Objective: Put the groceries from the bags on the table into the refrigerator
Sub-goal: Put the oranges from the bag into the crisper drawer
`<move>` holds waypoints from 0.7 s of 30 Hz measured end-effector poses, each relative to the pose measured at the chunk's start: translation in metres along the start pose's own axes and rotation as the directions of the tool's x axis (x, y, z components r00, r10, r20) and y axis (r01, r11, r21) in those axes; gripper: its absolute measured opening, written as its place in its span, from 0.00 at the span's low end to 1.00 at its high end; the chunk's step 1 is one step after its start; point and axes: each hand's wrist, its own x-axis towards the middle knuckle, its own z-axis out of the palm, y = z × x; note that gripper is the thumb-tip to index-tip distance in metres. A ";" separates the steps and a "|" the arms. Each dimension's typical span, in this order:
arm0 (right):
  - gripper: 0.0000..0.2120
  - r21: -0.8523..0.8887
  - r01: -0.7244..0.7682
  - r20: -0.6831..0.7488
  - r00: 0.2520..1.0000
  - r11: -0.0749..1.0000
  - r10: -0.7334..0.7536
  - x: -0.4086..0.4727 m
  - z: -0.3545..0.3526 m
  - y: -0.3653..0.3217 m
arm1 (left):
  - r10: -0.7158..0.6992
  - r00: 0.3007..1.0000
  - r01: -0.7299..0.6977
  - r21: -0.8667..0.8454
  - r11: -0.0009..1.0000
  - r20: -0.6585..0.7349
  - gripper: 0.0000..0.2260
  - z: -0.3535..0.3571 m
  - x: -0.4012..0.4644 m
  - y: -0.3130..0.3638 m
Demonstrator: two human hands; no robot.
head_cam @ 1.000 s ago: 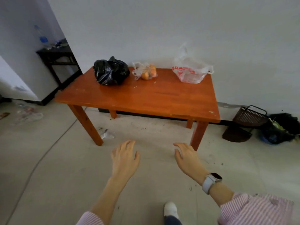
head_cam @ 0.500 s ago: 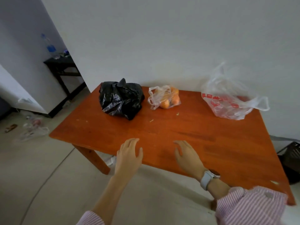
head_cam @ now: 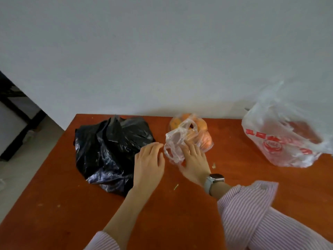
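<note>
Three bags lie on the orange-brown wooden table (head_cam: 180, 213). A crumpled black plastic bag (head_cam: 110, 148) sits at the left, its contents hidden. In the middle is a small clear bag of orange fruit (head_cam: 191, 136). A larger white bag with red print (head_cam: 281, 141) stands at the right. My left hand (head_cam: 149, 165) hovers with straight fingers between the black bag and the fruit bag, its fingertips near the clear bag's handles. My right hand (head_cam: 194, 163), a watch on its wrist, rests its fingers on the near side of the fruit bag's loose plastic.
A plain white wall rises right behind the table. At the far left a dark frame of a low piece of furniture (head_cam: 16, 120) stands on the pale floor. Small crumbs lie on the tabletop near my right hand.
The view has closed in on the table. Both hands have reached forward from the table's front edge to the bags, and my right hand now touches the fruit bag.
</note>
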 end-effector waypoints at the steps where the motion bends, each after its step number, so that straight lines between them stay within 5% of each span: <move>1: 0.33 -0.038 -0.022 0.036 0.999 0.999 0.024 0.017 0.009 -0.001 | 0.020 1.000 -0.020 -0.003 1.000 0.002 0.12 0.005 0.018 -0.005; 5: 0.28 -0.109 -0.114 0.045 0.992 0.987 0.119 0.050 0.031 0.019 | 0.079 0.993 -0.079 -0.012 0.997 0.085 0.12 0.030 0.070 -0.014; 9: 0.16 0.101 -0.333 -0.117 0.932 0.937 0.344 0.033 0.024 0.073 | 0.161 0.955 -0.158 -0.032 0.987 0.251 0.16 0.062 0.091 -0.016; 12: 0.14 0.098 -0.576 0.072 0.817 0.811 0.572 0.016 0.019 0.119 | 0.277 0.833 -0.312 -0.007 0.950 0.479 0.20 0.094 0.099 -0.010; 15: 0.12 0.266 -0.688 0.240 0.726 0.676 0.644 0.019 0.012 0.135 | 0.294 0.746 -0.421 0.081 0.903 0.597 0.22 0.120 0.101 -0.012; 18: 0.31 0.464 -0.508 0.174 0.855 0.725 0.488 0.027 0.000 0.133 | 0.440 0.795 -0.503 0.048 0.863 0.416 0.22 0.125 0.106 -0.005; 21: 0.33 0.231 0.061 -0.077 0.996 0.971 -0.044 0.036 -0.012 0.126 | 0.580 0.721 -0.629 0.009 0.777 0.379 0.22 0.133 0.117 -0.002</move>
